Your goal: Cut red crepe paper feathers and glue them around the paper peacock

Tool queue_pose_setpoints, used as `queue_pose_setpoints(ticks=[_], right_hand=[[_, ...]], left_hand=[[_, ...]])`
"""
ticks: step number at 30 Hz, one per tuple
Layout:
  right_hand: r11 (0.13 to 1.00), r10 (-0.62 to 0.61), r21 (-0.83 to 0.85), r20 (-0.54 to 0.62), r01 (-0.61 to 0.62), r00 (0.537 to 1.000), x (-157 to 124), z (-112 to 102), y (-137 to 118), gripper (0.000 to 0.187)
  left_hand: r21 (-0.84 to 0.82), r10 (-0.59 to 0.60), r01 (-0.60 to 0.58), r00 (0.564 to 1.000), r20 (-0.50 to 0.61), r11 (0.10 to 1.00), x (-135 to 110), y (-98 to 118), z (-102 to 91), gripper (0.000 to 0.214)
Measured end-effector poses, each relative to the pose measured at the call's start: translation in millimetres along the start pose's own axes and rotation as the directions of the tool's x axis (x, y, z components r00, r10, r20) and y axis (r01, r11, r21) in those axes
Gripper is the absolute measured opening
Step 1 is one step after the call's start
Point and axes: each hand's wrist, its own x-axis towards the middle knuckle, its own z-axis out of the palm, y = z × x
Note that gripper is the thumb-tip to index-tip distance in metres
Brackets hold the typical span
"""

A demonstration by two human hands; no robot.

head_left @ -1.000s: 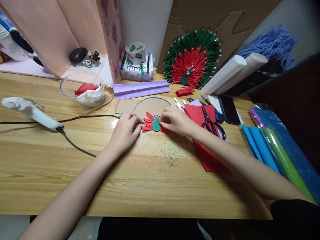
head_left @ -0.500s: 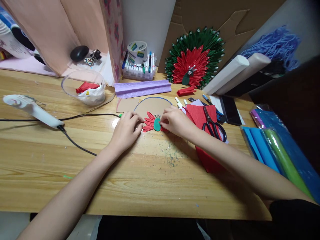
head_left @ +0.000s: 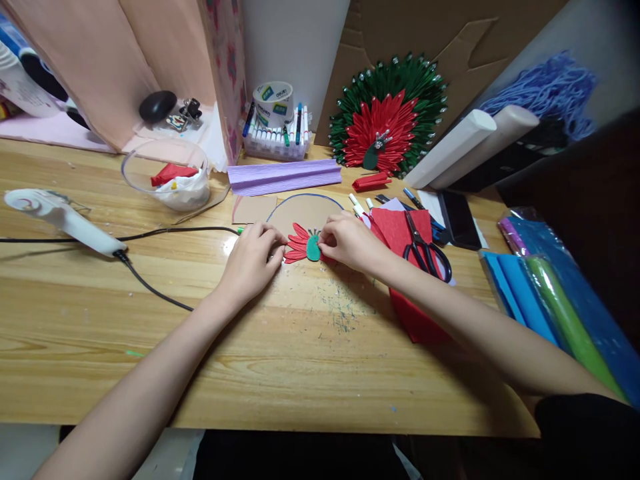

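A half-round cardboard piece (head_left: 305, 212) lies on the wooden table (head_left: 150, 313). On it sits a fan of red paper petals (head_left: 297, 244) with a green teardrop body (head_left: 313, 249) at its centre. My left hand (head_left: 253, 260) rests with curled fingers on the left edge of the red petals. My right hand (head_left: 350, 241) pinches the petals just right of the green body, fingers pressed together. A finished red and green paper peacock fan (head_left: 387, 120) leans against cardboard at the back.
A white glue gun (head_left: 60, 217) with a black cord (head_left: 165, 235) lies at left, behind it a clear bowl (head_left: 167, 175) of scraps. Black scissors (head_left: 425, 247) lie on red paper (head_left: 407, 267). Purple crepe paper (head_left: 285, 177), markers (head_left: 275, 137), tape (head_left: 273, 103), a phone (head_left: 457, 219), coloured sheets (head_left: 555, 293) at right.
Both hands stay on the red petals with only slight finger shifts. The view has drifted a little.
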Motion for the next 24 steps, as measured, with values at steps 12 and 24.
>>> queue_pose_setpoints(ticks=[12, 24], right_hand=[[1.000, 0.006, 0.020, -0.019, -0.006, 1.000, -5, -1, 0, 0.017], [0.974, 0.119, 0.207, -0.116, -0.093, 0.986, -14, -13, 10, 0.012]], left_hand=[[0.006, 0.007, -0.007, 1.000, -0.002, 1.000, 0, 1, -0.8, 0.014], [-0.015, -0.001, 0.001, 1.000, 0.008, 1.000, 1, 1, -2.2, 0.014]])
